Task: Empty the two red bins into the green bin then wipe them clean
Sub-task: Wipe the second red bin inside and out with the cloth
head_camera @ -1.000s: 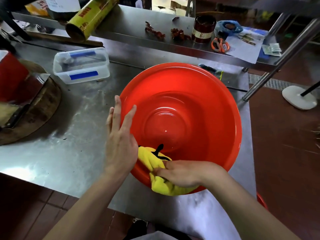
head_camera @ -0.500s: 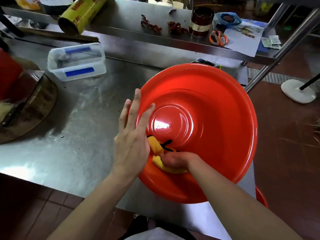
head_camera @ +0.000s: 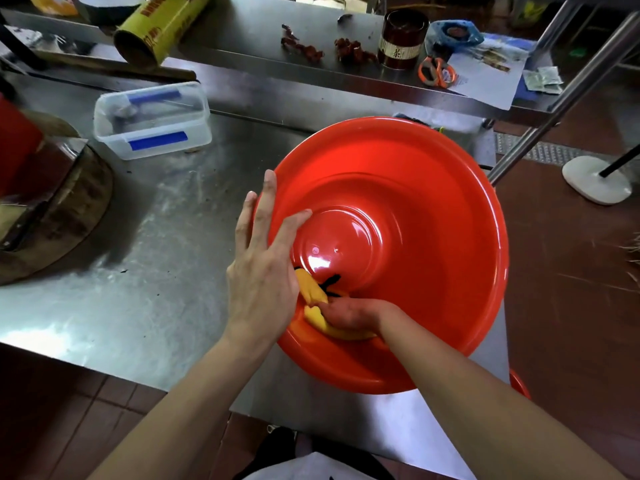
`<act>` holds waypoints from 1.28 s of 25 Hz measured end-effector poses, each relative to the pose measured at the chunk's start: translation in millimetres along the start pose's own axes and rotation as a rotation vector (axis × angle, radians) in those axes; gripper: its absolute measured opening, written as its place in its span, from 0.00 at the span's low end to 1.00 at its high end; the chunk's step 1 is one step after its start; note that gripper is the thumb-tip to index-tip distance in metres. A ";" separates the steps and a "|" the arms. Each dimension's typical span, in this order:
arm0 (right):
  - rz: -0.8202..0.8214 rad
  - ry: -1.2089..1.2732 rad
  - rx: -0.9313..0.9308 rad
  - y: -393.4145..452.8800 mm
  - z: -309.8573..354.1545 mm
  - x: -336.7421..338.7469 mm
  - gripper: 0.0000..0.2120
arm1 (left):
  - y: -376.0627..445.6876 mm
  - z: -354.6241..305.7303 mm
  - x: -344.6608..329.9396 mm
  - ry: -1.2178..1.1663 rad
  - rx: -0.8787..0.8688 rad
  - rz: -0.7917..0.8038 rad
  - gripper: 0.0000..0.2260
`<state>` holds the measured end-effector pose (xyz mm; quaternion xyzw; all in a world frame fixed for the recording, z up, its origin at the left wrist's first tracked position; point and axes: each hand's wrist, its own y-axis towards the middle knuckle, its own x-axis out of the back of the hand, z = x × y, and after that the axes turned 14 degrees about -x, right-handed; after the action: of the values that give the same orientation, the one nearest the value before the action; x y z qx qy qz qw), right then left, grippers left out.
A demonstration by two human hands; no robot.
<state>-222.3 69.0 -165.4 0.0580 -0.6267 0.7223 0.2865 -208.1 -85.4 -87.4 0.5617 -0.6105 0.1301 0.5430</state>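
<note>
A large red bin (head_camera: 433, 220) sits on the steel table (head_camera: 156, 254), overhanging its near edge. My left hand (head_camera: 263, 271) lies with straight fingers on the bin's left rim and inner wall, steadying it. My right hand (head_camera: 353, 311) reaches over the near rim and grips a yellow cloth (head_camera: 311, 289) with black marks, pressing it against the inside wall near the bottom. A sliver of a second red bin (head_camera: 519, 384) shows below the table's right corner. No green bin is in view.
A clear plastic box (head_camera: 152, 119) with blue tape stands at the back left, beside a round wooden chopping block (head_camera: 69, 209). The raised shelf (head_camera: 259, 39) behind holds a yellow roll (head_camera: 159, 26), a dark jar (head_camera: 401, 39) and scissors (head_camera: 436, 72). A slanted metal pole (head_camera: 571, 95) passes at right.
My right hand slid the yellow cloth from the bin's near rim deeper inside toward the bottom. My left hand moved further onto the bin's left wall.
</note>
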 end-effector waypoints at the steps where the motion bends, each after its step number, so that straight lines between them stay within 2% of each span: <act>1: 0.004 0.015 0.000 -3.3 -1.1 -2.6 0.27 | 1.8 1.4 -1.5 0.015 0.006 0.013 0.32; 12: -0.049 0.115 0.093 -114.6 -11.7 -28.8 0.22 | 8.0 7.5 -0.9 0.065 -0.017 0.062 0.30; 17: -0.018 0.067 0.005 -67.9 -6.7 -22.8 0.26 | 8.0 5.7 0.4 0.066 -0.039 0.070 0.29; 21: -0.065 0.153 -0.022 -9.7 -6.5 -21.7 0.29 | 6.1 -1.8 -0.7 0.076 -0.060 0.080 0.28; 25: -0.073 0.164 -0.097 17.9 -7.6 -15.4 0.28 | 9.9 -3.9 0.4 0.074 -0.050 0.089 0.28; 27: -0.023 0.158 -0.112 24.5 -8.0 -9.4 0.26 | 9.9 -5.9 1.0 0.083 -0.060 0.094 0.29; 29: -0.056 0.064 -0.045 28.9 -8.1 -8.1 0.26 | 8.6 -6.6 1.3 0.085 -0.073 0.100 0.29; 32: -0.203 -0.055 0.052 33.2 -11.7 -13.6 0.31 | 8.9 -3.0 2.5 0.059 -0.070 0.098 0.30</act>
<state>-224.0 73.6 -202.8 0.1482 -0.6062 0.7039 0.3392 -213.3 -81.5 -80.2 0.5076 -0.6252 0.1516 0.5731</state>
